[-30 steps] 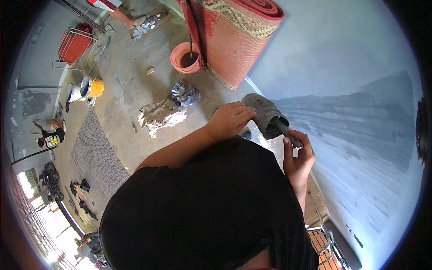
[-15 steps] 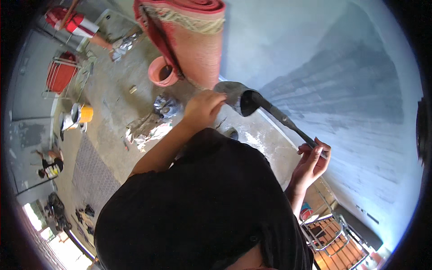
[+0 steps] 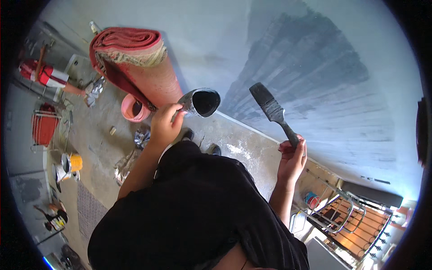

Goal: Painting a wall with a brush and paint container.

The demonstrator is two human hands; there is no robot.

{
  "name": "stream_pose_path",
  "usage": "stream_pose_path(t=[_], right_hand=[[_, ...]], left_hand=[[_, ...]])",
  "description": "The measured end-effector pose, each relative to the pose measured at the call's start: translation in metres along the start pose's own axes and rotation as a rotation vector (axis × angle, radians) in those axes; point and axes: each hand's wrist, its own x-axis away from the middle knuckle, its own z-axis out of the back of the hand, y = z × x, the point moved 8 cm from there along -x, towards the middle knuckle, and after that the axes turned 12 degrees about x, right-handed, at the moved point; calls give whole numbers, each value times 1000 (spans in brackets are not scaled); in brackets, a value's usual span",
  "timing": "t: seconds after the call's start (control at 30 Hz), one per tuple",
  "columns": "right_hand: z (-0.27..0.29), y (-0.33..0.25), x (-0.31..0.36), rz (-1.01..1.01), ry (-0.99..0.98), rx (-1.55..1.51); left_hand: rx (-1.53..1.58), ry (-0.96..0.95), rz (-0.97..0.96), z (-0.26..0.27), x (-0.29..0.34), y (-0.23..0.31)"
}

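Observation:
My left hand (image 3: 165,125) grips the rim of a small paint cup (image 3: 190,102), its dark mouth tilted toward me. Dark grey paint coats the cup's inside. In my right hand (image 3: 292,159) is the handle of a paintbrush (image 3: 271,105), bristles pointing up and leftward, smeared with dark grey paint. The brush is apart from the cup and held in front of the wall (image 3: 216,45). A fan of darker grey strokes (image 3: 310,49) spreads over that pale blue-grey wall.
A rolled red carpet (image 3: 153,78) stands against the wall beside a pink bucket (image 3: 127,112). On the left are a yellow bucket (image 3: 75,162), a red chair (image 3: 45,128) and two other people. A metal-framed rack (image 3: 355,220) stands at the lower right.
The brush has come out of the cup and swung upright to the right. My left hand has moved left with the cup, and the view has turned toward the wall.

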Motion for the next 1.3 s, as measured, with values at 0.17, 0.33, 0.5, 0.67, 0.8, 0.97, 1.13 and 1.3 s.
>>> stream_pose_path(t=[0.17,0.33,0.5,0.67,0.8,0.97,1.13,1.3], right_hand=[[-21,35,11,-171,-52,-29],[-68,98,52,-590,-289,-77],[-76,84,57,-373,-95,255],[-76,-11,40,176,96,404],[-107,-115,48,593,345,909],[-137,-172,65,830,513,1147],[-169,-135,70,897,573,1223],[-182,-110,66,834,600,1181]], left_hand=[[103,-18,26,7,-26,-33],[170,-70,-40,14,-66,-54],[272,-73,-42,19,-83,-84],[290,-120,-61,22,-97,-101],[323,-193,-29,20,-104,-112],[337,-222,-94,16,-116,-107],[385,-222,-89,15,-113,-105],[379,-237,-106,23,-104,-116]])
